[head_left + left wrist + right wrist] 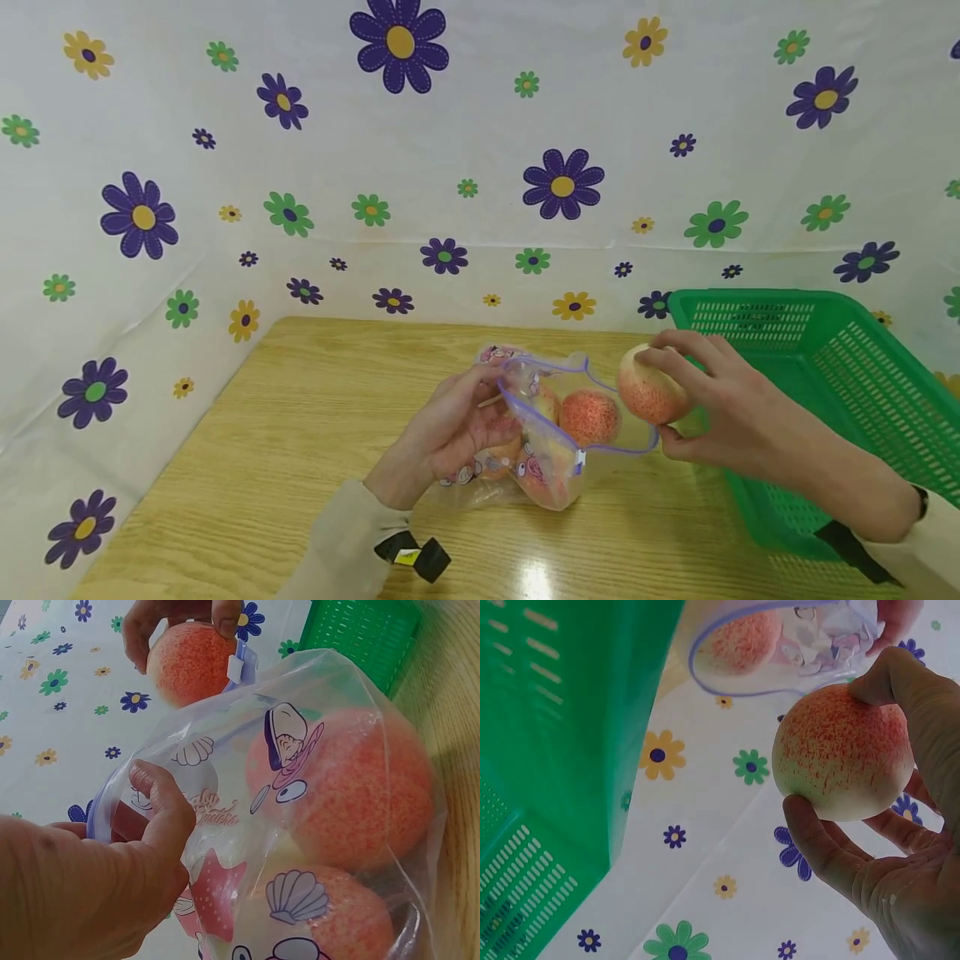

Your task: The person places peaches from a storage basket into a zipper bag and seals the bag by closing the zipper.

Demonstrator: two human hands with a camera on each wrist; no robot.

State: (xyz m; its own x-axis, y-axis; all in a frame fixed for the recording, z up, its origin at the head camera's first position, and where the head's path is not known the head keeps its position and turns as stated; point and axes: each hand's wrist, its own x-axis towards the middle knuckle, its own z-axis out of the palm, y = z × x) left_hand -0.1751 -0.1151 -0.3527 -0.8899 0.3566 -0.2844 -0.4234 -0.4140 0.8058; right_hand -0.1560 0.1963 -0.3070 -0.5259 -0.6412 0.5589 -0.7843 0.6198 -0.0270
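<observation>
One peach (pixel 651 389) sat pinched in my right grip (pixel 712 408) just beside the bag (pixel 540 433) mouth; my left grip (pixel 457 425) pinched the bag's rim.

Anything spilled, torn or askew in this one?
Nothing stands out. The zip bag lies intact on the table, held open by the left hand; the right hand holds a peach, unbruised.

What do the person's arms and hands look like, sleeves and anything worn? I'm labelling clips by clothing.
Both hands are bare: no gloves, and no rings that show. The left hand comes out of a light beige sleeve with a black strap at the wrist bearing a small yellow mark. The right hand has a pale cuff, a dark band at the wrist and a black strap beneath the forearm.
</observation>
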